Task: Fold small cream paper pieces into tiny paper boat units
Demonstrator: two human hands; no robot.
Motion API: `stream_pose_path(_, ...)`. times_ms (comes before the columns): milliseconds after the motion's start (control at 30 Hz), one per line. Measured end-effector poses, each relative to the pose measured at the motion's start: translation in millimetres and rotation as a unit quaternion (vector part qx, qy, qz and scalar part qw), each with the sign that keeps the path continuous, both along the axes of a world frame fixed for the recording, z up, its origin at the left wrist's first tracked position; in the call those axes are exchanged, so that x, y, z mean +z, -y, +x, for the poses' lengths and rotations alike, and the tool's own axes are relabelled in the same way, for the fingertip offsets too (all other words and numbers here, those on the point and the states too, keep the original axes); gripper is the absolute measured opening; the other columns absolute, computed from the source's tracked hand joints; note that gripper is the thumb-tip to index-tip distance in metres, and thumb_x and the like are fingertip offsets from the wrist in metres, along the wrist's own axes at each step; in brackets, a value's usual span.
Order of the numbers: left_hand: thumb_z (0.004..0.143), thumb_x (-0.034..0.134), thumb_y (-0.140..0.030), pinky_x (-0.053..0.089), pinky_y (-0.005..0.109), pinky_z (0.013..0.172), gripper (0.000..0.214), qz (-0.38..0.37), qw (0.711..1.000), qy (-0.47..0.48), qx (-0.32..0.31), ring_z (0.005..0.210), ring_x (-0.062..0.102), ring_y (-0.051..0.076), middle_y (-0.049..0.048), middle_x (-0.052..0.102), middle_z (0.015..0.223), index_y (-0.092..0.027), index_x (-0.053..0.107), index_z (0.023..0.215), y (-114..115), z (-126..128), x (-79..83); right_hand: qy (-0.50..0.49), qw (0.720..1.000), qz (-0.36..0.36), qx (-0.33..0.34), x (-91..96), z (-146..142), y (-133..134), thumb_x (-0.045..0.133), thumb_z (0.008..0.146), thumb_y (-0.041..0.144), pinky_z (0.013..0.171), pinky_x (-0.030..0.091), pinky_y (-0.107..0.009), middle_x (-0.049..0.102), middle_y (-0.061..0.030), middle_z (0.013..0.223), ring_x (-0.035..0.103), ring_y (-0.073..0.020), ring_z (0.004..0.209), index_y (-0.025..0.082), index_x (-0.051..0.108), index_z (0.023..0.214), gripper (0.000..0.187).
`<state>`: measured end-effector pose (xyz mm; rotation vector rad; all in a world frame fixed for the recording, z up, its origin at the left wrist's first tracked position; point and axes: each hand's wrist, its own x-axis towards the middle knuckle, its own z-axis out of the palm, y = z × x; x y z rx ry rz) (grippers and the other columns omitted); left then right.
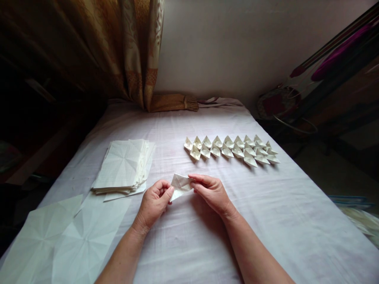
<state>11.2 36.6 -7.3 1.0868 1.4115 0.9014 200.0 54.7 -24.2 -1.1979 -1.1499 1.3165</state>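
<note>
Between my two hands is a small piece of folded white paper (180, 185), held above the cloth-covered surface. My left hand (156, 201) pinches its left corner, thumb on top. The fingers and thumb of my right hand (211, 193) are closed on its right end and cover that part. Beyond my hands, to the right, folded paper boats (227, 152) stand in close rows, several in each. A thick stack of creased paper sheets (121, 163) lies to the left of my hands.
Two loose creased sheets (85, 240) lie flat at the near left. Pale cloth (183, 252) covers the surface. A gold curtain (139, 51) hangs down to its far edge. Dark furniture and a round patterned object (278, 103) are off to the right.
</note>
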Motion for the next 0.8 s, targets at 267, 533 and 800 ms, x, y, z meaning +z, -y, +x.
stream_pose_path(267,0.065,0.070,-0.052,0.032,0.014,0.032,0.038,-0.012,1.000,0.004,0.000,0.041,0.048,0.008,-0.0066,0.050,0.050,-0.017,0.056,0.074,-0.4,-2.9,0.6,0.013,0.999,0.031,0.008,-2.1,-1.5,2.6,0.068,0.067,0.027,0.059,0.053,-0.028,0.076,-0.0038,0.082,0.063,-0.0164,0.064,0.025,0.079,0.085,0.021)
stream_pose_path(533,0.069,0.064,-0.048,0.030,0.017,0.036,0.036,-0.006,1.000,-0.021,-0.016,0.040,0.044,0.009,-0.0098,0.047,0.050,-0.019,0.056,0.088,-1.4,-2.0,-0.8,0.120,0.990,0.067,-0.005,-3.0,-3.4,5.7,0.065,0.074,0.030,0.056,0.045,-0.025,0.067,-0.0003,0.069,0.056,-0.0134,0.059,0.021,0.069,0.082,0.012)
stream_pose_path(800,0.081,0.053,-0.024,0.038,0.024,0.057,0.027,0.076,0.942,-0.309,-0.104,0.053,0.056,0.015,-0.0077,0.055,0.054,-0.021,0.057,0.108,15.3,-5.0,2.1,0.388,0.905,0.177,0.002,-0.7,-4.0,32.7,0.058,0.085,0.022,0.069,0.042,-0.028,0.068,-0.0025,0.077,0.059,-0.0177,0.073,0.023,0.067,0.078,0.012)
